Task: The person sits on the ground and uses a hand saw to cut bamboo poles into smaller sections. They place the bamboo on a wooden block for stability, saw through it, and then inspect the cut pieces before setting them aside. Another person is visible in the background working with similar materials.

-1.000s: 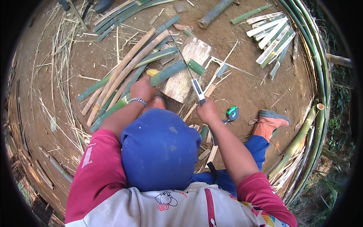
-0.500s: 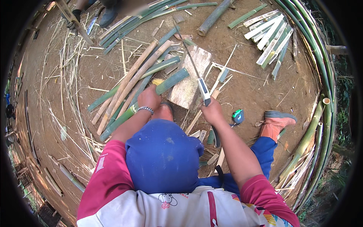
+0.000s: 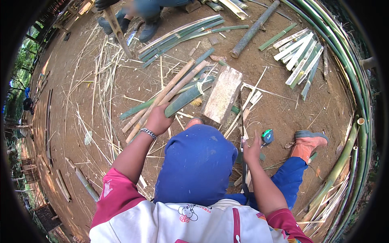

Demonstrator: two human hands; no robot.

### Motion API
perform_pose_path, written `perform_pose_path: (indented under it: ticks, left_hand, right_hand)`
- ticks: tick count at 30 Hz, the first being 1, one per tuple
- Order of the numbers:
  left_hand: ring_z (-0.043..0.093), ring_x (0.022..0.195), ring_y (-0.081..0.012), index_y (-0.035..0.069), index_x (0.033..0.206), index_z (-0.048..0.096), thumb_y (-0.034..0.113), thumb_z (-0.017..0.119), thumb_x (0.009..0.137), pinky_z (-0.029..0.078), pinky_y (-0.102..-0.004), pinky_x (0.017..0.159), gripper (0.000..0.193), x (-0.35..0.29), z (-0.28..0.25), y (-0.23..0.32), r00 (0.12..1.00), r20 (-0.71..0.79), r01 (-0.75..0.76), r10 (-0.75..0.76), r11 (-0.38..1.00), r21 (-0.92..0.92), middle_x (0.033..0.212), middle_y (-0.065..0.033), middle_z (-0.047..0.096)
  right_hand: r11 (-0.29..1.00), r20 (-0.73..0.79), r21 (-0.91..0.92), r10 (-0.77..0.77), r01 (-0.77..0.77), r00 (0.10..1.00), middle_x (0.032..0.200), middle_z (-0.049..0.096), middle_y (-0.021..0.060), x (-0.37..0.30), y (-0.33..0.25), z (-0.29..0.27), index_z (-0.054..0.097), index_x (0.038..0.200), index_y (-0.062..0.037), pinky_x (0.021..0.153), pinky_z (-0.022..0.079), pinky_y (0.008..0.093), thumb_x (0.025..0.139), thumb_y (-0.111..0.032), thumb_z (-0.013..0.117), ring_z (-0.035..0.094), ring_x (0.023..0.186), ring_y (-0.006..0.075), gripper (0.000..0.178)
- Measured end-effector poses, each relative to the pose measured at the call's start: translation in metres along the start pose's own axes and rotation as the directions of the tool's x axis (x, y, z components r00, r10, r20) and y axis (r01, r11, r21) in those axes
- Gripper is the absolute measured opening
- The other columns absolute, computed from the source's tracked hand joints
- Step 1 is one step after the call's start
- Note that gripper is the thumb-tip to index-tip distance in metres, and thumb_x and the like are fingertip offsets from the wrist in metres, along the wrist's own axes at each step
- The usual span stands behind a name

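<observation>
My left hand [image 3: 159, 120] is closed around the near end of a green bamboo piece [image 3: 189, 96], which slants up and to the right. A pale wooden block [image 3: 223, 94] with sawdust on top lies just right of that piece. My right hand [image 3: 252, 148] has its fingers apart beside the handle of a hand saw [image 3: 243, 145]. The saw lies low by my right hand, its dark narrow blade pointing away from me. Whether my right fingers still touch the handle is hard to make out. A black and green tape measure [image 3: 267, 137] sits right of that hand.
Brown bamboo poles [image 3: 170, 91] lie beyond my left hand. Split green strips [image 3: 182, 36] and a pile of pale slats [image 3: 302, 56] are farther off. Another person's gloved hand [image 3: 106, 4] holds a bamboo strip at far left. Long bent poles [image 3: 344, 52] line the right side.
The saw has come down from beside the block to the ground near me, and my right fingers have opened. My left hand still grips bamboo. The view has shifted, showing more of the other person.
</observation>
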State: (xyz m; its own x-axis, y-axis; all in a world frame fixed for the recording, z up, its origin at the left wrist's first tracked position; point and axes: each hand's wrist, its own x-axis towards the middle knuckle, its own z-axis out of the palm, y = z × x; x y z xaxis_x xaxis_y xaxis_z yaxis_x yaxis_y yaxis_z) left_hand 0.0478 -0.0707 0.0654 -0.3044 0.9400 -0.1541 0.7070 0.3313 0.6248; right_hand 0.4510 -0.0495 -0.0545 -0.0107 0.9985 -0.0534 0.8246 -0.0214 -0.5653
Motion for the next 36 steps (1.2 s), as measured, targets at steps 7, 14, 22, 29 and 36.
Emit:
perform_pose_path:
  ticks: [7, 14, 22, 29, 36]
  left_hand:
    - [0.071, 0.088, -0.0321, 0.001, 0.112, 0.068, 0.023, 0.071, 0.085, 0.053, -0.0389, 0.081, 0.034, -0.055, -0.087, 0.071, 0.994, 0.017, -0.102, 0.104, 0.993, -0.062, 0.094, -0.0206, 0.072]
    - [0.046, 0.064, -0.0136, 0.001, 0.082, 0.056, 0.025, 0.073, 0.086, 0.043, -0.0348, 0.062, 0.029, -0.103, -0.120, 0.126, 0.957, -0.039, -0.290, 0.289, 0.932, -0.217, 0.066, -0.0030, 0.050]
    - [0.060, 0.071, -0.0192, 0.000, 0.095, 0.064, 0.028, 0.072, 0.086, 0.049, -0.0357, 0.071, 0.031, -0.152, -0.130, 0.108, 0.931, 0.010, -0.347, 0.365, 0.894, -0.283, 0.076, -0.0110, 0.065]
    - [0.066, 0.086, -0.0302, 0.001, 0.106, 0.065, 0.028, 0.072, 0.085, 0.050, -0.0388, 0.082, 0.034, -0.185, -0.125, 0.083, 0.928, -0.059, -0.370, 0.369, 0.887, -0.275, 0.092, -0.0181, 0.069]
    - [0.059, 0.072, -0.0201, 0.004, 0.089, 0.058, 0.027, 0.073, 0.087, 0.046, -0.0360, 0.069, 0.027, -0.176, -0.129, 0.075, 0.915, -0.280, -0.379, 0.290, 0.855, -0.354, 0.076, -0.0082, 0.062]
  right_hand:
    - [0.586, -0.393, 0.210, -0.682, 0.783, 0.616, 0.144, 0.049, 0.0158, 0.045, -0.249, -0.171, 0.052, 0.142, -0.0105, 0.111, 0.037, 0.0440, 0.093, -0.014, 0.062, 0.047, 0.132, 0.0340, 0.050]
    - [0.254, -0.398, 0.058, -0.881, 0.965, 0.256, 0.133, 0.057, 0.0111, 0.010, -0.320, -0.237, 0.060, 0.134, -0.0153, 0.102, 0.044, 0.0430, 0.087, -0.002, 0.063, 0.054, 0.117, 0.0328, 0.049]
    - [0.201, -0.511, 0.209, -0.812, 0.957, 0.282, 0.084, 0.067, 0.0117, -0.038, -0.329, -0.228, 0.070, 0.095, -0.0017, 0.070, 0.048, 0.0386, 0.086, -0.001, 0.067, 0.062, 0.077, 0.0303, 0.009]
    - [0.291, -0.407, 0.276, -0.828, 0.916, 0.386, 0.077, 0.060, 0.0120, -0.081, -0.330, -0.207, 0.063, 0.091, -0.0012, 0.065, 0.043, 0.0386, 0.089, 0.001, 0.062, 0.056, 0.070, 0.0309, 0.004]
    - [0.300, -0.319, 0.220, -0.877, 0.928, 0.359, 0.075, 0.057, 0.0134, -0.064, -0.298, -0.157, 0.064, 0.094, -0.0009, 0.065, 0.043, 0.0384, 0.090, 0.000, 0.058, 0.056, 0.071, 0.0308, 0.006]
